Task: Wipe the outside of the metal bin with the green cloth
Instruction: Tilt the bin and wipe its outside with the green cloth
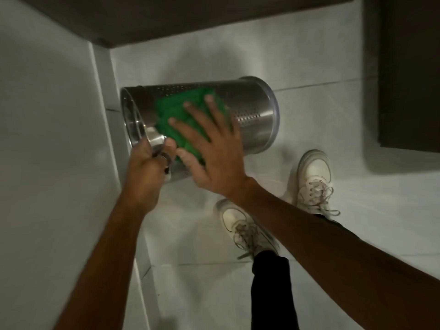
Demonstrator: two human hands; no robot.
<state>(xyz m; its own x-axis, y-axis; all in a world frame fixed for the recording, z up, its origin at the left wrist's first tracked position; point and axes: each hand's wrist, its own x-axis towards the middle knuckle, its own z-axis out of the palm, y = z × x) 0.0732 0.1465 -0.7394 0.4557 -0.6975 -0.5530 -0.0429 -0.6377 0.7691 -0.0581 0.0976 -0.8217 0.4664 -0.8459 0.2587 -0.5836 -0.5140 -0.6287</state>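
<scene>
A perforated steel bin [250,110] is held tilted on its side above the floor, its open mouth toward the left and its base toward the right. My left hand [145,172] grips the rim at the mouth, near a small metal handle. A folded green cloth [181,108] lies on the bin's side wall. My right hand [212,148] presses flat on the cloth with fingers spread, covering its lower right part.
A pale wall [52,139] rises close on the left. The floor is pale tile [309,55]. A dark cabinet [409,67] stands at the right and a dark ledge [166,17] runs across the top. My two white sneakers [314,182] stand below the bin.
</scene>
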